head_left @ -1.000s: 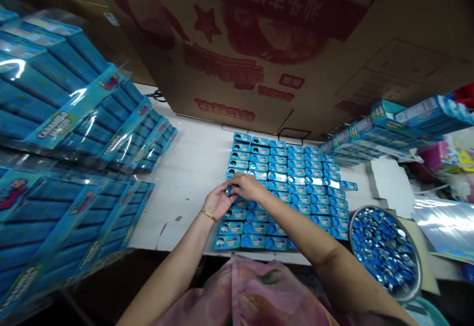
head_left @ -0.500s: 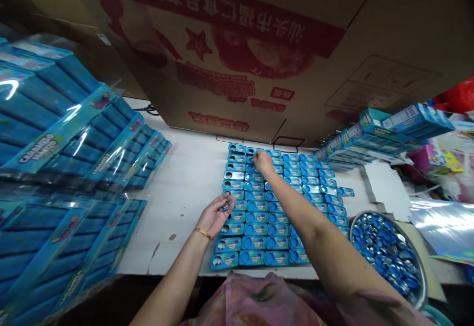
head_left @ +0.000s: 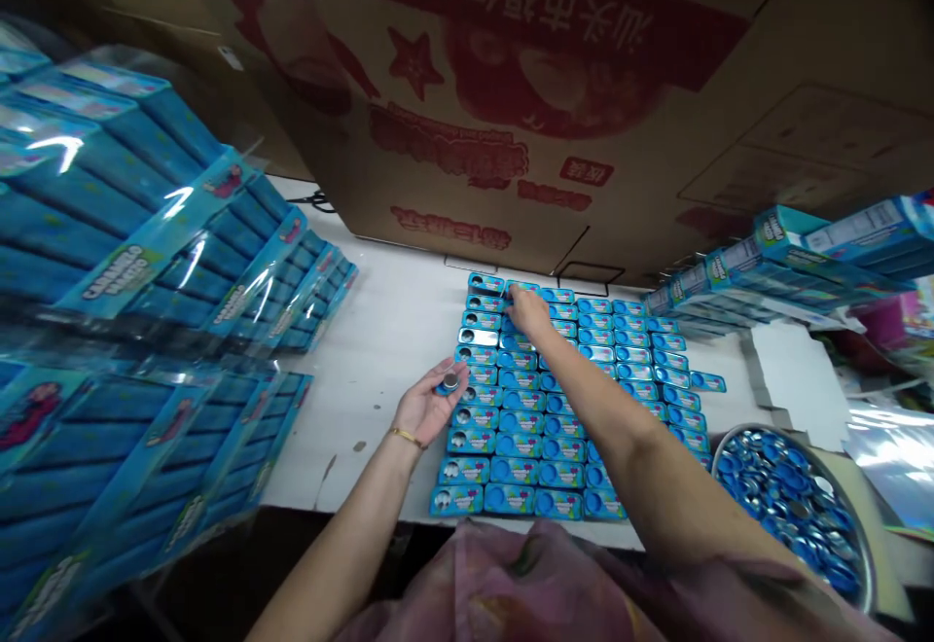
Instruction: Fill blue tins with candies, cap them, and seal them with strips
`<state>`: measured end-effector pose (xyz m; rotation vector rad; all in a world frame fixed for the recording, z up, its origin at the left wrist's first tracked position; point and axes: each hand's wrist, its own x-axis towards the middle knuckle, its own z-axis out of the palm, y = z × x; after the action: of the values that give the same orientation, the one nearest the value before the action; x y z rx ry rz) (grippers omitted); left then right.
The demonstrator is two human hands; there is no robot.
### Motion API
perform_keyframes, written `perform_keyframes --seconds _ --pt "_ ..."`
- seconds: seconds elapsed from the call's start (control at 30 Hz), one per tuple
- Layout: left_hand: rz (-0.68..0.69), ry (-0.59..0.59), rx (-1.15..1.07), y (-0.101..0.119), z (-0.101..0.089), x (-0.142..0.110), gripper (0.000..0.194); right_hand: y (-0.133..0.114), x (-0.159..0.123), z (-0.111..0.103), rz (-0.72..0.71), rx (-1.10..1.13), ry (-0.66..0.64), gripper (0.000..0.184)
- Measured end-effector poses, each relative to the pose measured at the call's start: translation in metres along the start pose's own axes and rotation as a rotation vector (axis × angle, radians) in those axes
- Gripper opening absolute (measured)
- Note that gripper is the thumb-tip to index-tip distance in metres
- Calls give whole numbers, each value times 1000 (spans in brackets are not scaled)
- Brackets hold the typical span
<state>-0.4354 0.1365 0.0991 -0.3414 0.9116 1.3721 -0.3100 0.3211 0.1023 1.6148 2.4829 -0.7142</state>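
Clenching a blue disc (head_left: pixel 450 382) in left hand (head_left: pixel 427 404), right grip (head_left: pixel 526 309) unclear; CARAMELO packs (head_left: pixel 121 267) beside.

Left hand (head_left: pixel 427 404) cradling small round cap (head_left: pixel 450 382); right hand (head_left: pixel 529 313) on blue tins (head_left: pixel 518 445).

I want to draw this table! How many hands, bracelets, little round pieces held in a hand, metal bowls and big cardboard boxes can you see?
Hands, the left hand and right hand: 2
Gold bracelet: 1
Round blue-and-silver piece: 1
Metal bowl: 1
Cardboard box: 1
Total: 6
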Motion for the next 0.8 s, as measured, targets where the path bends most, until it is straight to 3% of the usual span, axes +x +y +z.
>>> perform_keyframes --seconds 0.07,0.13,0.2,0.33,0.43,0.5,0.63,0.8 --pt "-2 -11 -11 0 0 6 28 -16 -32 15 -275 98 21 31" --pt "-2 -50 -17 -2 0 11 29 -31 -59 31 -612 183 -79 31" --pt "-19 -98 -16 -5 0 13 31 -40 -75 43 -726 220 -124 29" --pt "-44 -114 38 -9 -2 8 36 -28 -57 43 -481 337 -67 24" --pt "-12 -72 78 -5 -9 -1 36 -2 -17 20 -193 335 86 19" --pt "13 -39 88 -2 -16 -8 35 11 13 1 -27 190 186 19" --pt "35 26 98 1 -29 -17 35 17 62 -23 187 -126 79 25" --pt "48 33 102 6 -34 -22 36 8 97 -26 232 -199 -62 36"
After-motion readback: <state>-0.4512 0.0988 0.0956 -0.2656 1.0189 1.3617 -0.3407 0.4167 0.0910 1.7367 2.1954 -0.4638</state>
